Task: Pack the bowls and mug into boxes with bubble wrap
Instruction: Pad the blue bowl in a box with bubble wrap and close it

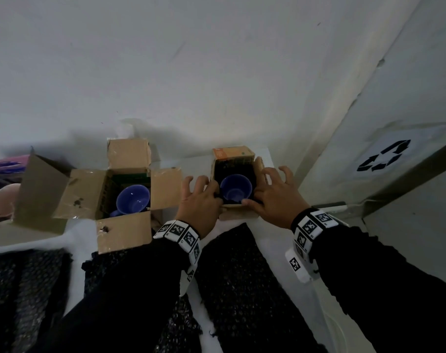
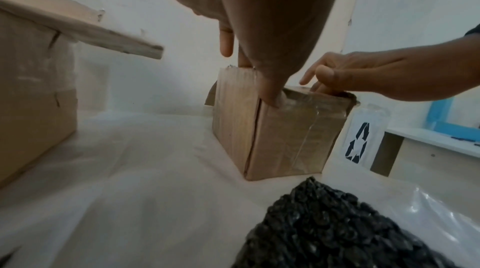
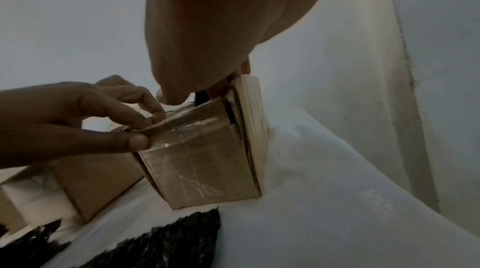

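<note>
A small cardboard box (image 1: 238, 212) (image 2: 285, 139) (image 3: 202, 169) stands on the white table near the wall. It is lined with black bubble wrap (image 1: 225, 171) and holds a blue bowl (image 1: 235, 188). My left hand (image 1: 206, 192) (image 2: 259, 79) pinches the box's near-left rim and flap between thumb and fingers. My right hand (image 1: 265, 189) (image 3: 197, 91) grips the right rim, thumb on the front edge and fingers curled over the right flap. To the left, a larger open box (image 1: 125, 235) holds a blue mug (image 1: 132, 200).
Black bubble wrap sheets (image 1: 242, 289) (image 2: 337, 231) lie on the table in front of the boxes. A pink bowl (image 1: 1, 200) sits at the far left behind the larger box's flap. A white bin with a recycling sign (image 1: 385, 155) stands on the right.
</note>
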### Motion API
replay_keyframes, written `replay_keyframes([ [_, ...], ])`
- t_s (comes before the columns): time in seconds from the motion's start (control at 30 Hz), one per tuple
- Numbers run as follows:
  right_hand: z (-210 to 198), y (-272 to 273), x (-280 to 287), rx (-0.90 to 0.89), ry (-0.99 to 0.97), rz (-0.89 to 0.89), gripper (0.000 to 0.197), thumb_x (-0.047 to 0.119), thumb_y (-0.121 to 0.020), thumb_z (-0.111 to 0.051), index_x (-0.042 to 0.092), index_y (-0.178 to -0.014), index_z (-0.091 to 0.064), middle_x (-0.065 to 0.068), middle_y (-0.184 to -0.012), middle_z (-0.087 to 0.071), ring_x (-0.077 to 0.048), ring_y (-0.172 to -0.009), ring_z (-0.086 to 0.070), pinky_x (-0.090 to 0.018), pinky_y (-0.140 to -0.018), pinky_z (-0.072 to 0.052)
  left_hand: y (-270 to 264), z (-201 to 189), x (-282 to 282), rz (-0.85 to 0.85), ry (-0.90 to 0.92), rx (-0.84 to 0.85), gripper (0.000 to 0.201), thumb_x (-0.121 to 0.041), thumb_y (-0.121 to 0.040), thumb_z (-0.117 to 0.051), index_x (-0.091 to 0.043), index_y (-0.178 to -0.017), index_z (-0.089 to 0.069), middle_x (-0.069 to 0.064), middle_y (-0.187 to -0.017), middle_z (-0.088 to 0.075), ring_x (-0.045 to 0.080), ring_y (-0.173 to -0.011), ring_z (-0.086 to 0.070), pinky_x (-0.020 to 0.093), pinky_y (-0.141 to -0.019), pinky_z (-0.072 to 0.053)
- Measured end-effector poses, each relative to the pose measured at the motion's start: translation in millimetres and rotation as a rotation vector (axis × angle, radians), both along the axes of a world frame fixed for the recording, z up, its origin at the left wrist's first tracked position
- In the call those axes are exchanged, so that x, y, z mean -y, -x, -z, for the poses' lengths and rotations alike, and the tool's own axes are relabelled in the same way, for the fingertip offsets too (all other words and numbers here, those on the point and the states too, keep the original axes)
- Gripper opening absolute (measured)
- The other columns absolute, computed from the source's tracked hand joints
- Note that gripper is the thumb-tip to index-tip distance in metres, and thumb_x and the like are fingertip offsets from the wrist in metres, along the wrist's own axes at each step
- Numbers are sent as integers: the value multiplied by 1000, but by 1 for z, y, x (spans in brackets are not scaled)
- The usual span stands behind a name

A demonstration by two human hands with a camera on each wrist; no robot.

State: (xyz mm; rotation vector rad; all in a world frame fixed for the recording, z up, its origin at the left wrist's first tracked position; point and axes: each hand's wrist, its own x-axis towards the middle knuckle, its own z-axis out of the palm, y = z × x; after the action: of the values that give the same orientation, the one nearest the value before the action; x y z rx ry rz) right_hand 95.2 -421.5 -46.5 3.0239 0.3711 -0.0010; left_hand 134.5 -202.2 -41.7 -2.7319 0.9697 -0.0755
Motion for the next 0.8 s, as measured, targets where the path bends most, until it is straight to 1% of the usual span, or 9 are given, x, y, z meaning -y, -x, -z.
replay_keyframes([
  [0.07, -3, -2, -4, -65, -9, -12, 70, 68, -91, -23, 23, -90, -77, -21, -137, -53, -31, -131, -42, -55, -106, -13, 0, 1, 2, -11, 8, 6, 22, -45, -88, -52, -35, -94, -71, -9, -122, -50, 27, -121, -32, 56, -103, -7],
  [0.13, -10, -5, -8, -92, -23, -8, 76, 70, -86, -19, 19, -99, -74, -25, -139, -48, -33, -131, -41, -55, -106, -15, 0, 1, 2, -19, 20, -14, 22, -46, -89, -51, -38, -97, -70, -14, -117, -55, 26, -122, -32, 57, -102, -4],
  [0.23, -18, -2, -21, -40, -33, -21, 59, 65, -85, -33, 20, -104, -65, -7, -115, -63, -31, -115, -50, -45, -91, -34, 5, 2, 0, -32, 58, 8, 12, -42, -82, -62, -39, -89, -72, -13, -108, -60, 28, -115, -36, 57, -101, -10],
  [0.3, -14, 2, -31, -81, -112, -42, 51, 61, -85, -46, 21, -114, -61, -1, -112, -61, -27, -112, -53, -41, -87, -36, 9, 3, -1, -23, 136, 37, 14, -40, -79, -62, -36, -88, -71, -4, -111, -57, 31, -111, -38, 54, -97, -18],
  [0.4, -2, 4, -41, -142, -190, -71, 42, 30, -83, -65, 17, -123, -59, -5, -108, -61, -28, -100, -60, -41, -87, -39, 10, 2, -4, -31, 259, 40, 24, -34, -78, -61, -28, -101, -63, -1, -112, -56, 30, -105, -44, 45, -88, -27],
  [0.5, 9, 3, -41, -80, -197, -89, 34, 4, -72, -67, 13, -106, -67, -10, -86, -64, -32, -76, -65, -41, -74, -44, 10, 4, -11, -2, 249, 80, 23, -23, -69, -75, -21, -90, -64, 1, -110, -58, 30, -102, -44, 44, -84, -31],
  [0.6, 7, 6, -42, -105, -140, -93, 29, 6, -84, -54, 14, -110, -64, -10, -90, -69, -32, -84, -65, -42, -92, -39, 13, 7, -13, 70, 160, 133, 10, -18, -71, -72, -23, -79, -67, -3, -100, -59, 30, -107, -44, 47, -88, -27],
  [0.67, 4, 8, -44, -139, -97, -97, 32, 9, -88, -47, 13, -119, -56, -10, -93, -70, -32, -88, -64, -37, -95, -34, 14, 7, -10, 68, 107, 123, 11, -16, -73, -66, -26, -78, -67, -9, -93, -61, 28, -114, -45, 48, -94, -23],
  [0.8, 4, 10, -49, -172, -168, -52, 48, 13, -87, -49, 13, -134, -40, -10, -86, -66, -33, -71, -62, -34, -62, -40, 14, 7, -9, 84, 70, 120, 18, -18, -78, -51, -26, -78, -67, -10, -89, -62, 30, -125, -44, 49, -96, -19],
])
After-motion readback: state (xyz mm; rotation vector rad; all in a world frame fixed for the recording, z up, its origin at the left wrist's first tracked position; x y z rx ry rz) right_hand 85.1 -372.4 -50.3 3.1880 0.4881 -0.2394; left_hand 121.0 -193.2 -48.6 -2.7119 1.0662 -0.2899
